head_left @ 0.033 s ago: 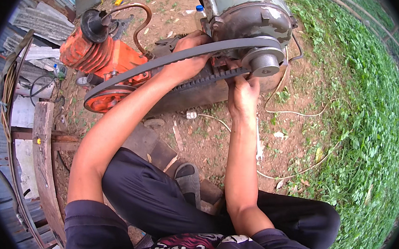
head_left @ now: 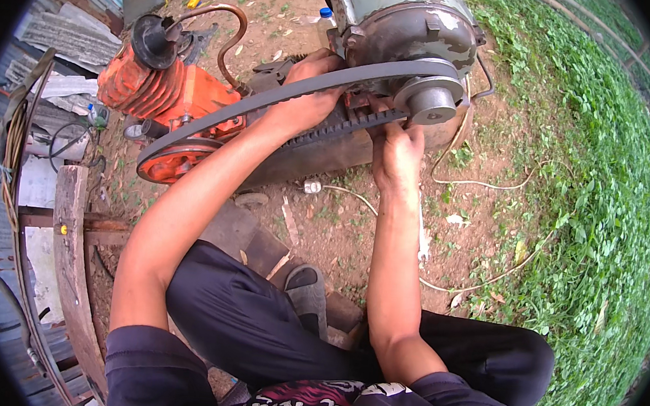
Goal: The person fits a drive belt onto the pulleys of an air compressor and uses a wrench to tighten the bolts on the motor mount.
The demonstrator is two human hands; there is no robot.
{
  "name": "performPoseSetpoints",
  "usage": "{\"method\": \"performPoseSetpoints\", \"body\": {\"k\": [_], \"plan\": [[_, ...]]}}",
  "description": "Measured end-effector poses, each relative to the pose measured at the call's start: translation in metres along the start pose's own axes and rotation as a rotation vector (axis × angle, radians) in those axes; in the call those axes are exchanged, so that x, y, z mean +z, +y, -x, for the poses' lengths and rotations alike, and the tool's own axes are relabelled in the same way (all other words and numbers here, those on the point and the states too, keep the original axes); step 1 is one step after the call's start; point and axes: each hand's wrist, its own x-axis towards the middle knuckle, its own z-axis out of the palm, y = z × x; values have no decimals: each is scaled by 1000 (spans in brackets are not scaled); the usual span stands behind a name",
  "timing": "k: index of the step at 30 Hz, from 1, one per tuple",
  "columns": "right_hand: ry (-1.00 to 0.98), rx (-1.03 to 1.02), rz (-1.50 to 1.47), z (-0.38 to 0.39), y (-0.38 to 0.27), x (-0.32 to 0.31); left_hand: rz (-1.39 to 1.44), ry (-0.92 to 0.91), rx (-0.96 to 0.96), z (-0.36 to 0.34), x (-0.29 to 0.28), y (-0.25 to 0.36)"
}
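A black toothed drive belt (head_left: 249, 105) loops between the orange flywheel (head_left: 166, 166) of a compressor pump (head_left: 151, 90) and the metal pulley (head_left: 433, 103) of a grey-green electric motor (head_left: 407, 26). My left hand (head_left: 310, 95) reaches through the loop, behind the upper run, to the motor's base; its fingertips are hidden there. Below the motor pulley, my right hand (head_left: 399, 155) is raised with fingers bent beside the lower run. Its fingertips go up under the motor, and what they grip is hidden.
A long tank (head_left: 274, 167) lies beneath the machine. A pale cord with a plug (head_left: 312, 187) runs over the dirt. At left stand a wooden plank (head_left: 68, 259) and corrugated sheets (head_left: 71, 34); a blue-capped bottle (head_left: 326, 20) is behind the motor. Grass (head_left: 590, 224) covers the right side.
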Motion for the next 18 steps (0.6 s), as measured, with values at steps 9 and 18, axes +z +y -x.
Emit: {"method": "performPoseSetpoints", "body": {"k": [9, 18], "plan": [[-36, 139, 82, -8, -18, -5, 17, 32, 14, 1, 2, 3], [-4, 130, -158, -6, -7, -4, 40, 67, 63, 4, 9, 5]]}}
